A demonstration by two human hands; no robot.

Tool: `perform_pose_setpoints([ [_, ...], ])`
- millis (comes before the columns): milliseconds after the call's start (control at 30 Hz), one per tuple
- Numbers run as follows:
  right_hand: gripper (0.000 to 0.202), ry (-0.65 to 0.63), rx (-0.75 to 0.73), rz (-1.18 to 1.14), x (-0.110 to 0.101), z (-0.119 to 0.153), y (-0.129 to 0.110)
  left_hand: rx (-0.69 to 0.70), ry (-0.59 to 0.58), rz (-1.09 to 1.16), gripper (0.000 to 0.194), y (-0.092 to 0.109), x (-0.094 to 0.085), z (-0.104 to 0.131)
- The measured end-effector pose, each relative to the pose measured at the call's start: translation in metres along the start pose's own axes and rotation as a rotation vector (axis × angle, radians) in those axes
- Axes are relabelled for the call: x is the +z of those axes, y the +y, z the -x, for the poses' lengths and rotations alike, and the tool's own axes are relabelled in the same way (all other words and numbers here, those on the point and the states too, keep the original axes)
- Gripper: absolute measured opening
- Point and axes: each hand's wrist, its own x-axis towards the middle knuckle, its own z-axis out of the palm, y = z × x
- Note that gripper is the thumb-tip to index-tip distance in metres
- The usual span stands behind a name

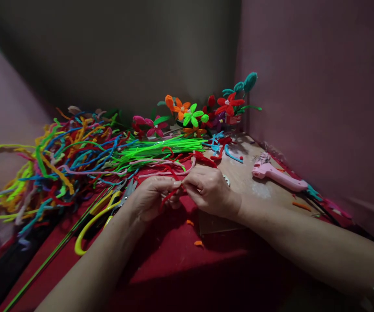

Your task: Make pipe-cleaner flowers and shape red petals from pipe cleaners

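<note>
Red cloth [170, 260] beneath; left hand [151, 197] and right hand [211, 193] pinch red stem [166, 198], apparently shaping it; further bending requires steady grip.

The red-covered bench [170, 262] carries a tangled heap of multicoloured fuzzy stems [76, 151], a bundle of bright green stems [161, 148], yellow-handled scissors [87, 224], a tan board [245, 184] and 2 orange scraps [198, 244].

Red stem [165, 200] partly hidden by the fingers of both hands, white disc [227, 180] mostly behind the right hand [211, 190], scissors [92, 216] partly covered by the left forearm, perhaps pliers [104, 203] beneath, both forearms cut off by the edges
</note>
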Motion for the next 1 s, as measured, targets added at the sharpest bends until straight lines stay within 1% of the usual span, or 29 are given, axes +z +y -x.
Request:
perform_pose_setpoints([
  [67,0.017,0.011,0.076,-0.092,-0.002,-0.001,-0.001,0.036,0.04,-0.033,0.016,0.001,0.0,0.002],
  [167,0.015,-0.011,0.261,-0.327,-0.006,-0.005,-0.003,0.134,0.107,-0.178,0.018,0.005,-0.002,0.007],
  [267,0.01,-0.063,0.47,-0.624,-0.012,-0.009,-0.006,0.33,0.215,-0.404,0.016,0.009,-0.002,0.015],
  [333,0.009,-0.091,0.568,-0.796,-0.015,-0.012,-0.008,0.522,0.285,-0.562,0.012,0.012,-0.002,0.02],
  [400,0.009,-0.102,0.62,-0.919,-0.017,-0.013,-0.009,0.743,0.301,-0.741,0.006,0.012,-0.001,0.023],
  [467,0.008,-0.109,0.647,-0.987,-0.018,-0.014,-0.01,0.911,0.281,-0.937,0.006,0.011,-0.001,0.024],
  [567,0.007,-0.132,0.67,-1.035,-0.018,-0.014,-0.01,1.056,0.266,-1.168,0.014,0.009,-0.003,0.023],
  [633,0.006,-0.158,0.671,-1.049,-0.018,-0.014,-0.01,1.115,0.249,-1.283,0.013,0.01,-0.004,0.023],
  [700,0.006,-0.19,0.658,-1.054,-0.018,-0.014,-0.009,1.124,0.185,-1.368,0.008,0.011,-0.004,0.023],
  [767,0.008,-0.214,0.639,-1.022,-0.017,-0.013,-0.008,1.1,0.135,-1.388,0.005,0.011,-0.001,0.024],
  [833,0.009,-0.202,0.59,-0.915,-0.016,-0.012,-0.009,1.023,0.149,-1.363,0.008,0.01,0.003,0.025],
  [900,0.009,-0.156,0.476,-0.726,-0.015,-0.01,-0.009,0.894,0.203,-1.294,0.01,0.01,0.007,0.026],
  [967,0.011,-0.085,0.299,-0.494,-0.015,-0.008,-0.011,0.678,0.234,-1.166,0.013,0.012,0.01,0.026],
  [1000,0.013,-0.051,0.197,-0.378,-0.015,-0.008,-0.011,0.556,0.237,-1.056,0.016,0.014,0.011,0.026],
])
